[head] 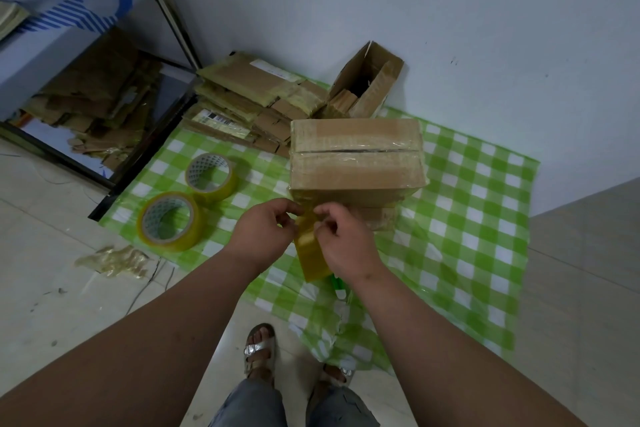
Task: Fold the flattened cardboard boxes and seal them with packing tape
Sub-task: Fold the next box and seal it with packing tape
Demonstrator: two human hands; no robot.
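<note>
Both pinching yellowish translucent packing tape: left hand point(266, 230) nipping the pulled end, right hand point(346, 239) curled round the tape roll point(311, 258), mostly hidden beneath it. Just beyond the fingertips, sealed cardboard box point(356, 158), glossy film across its top seam, lower part masked by the hands. To the left, two spare tape rolls point(188, 204) on the crinkled green-checked sheet point(478, 218). Behind, flattened cardboard stack point(249, 104) and an open carton point(367, 83) against the wall. Bare floor tile on the right. Crumpled tape scrap point(116, 260) off the sheet's edge.
</note>
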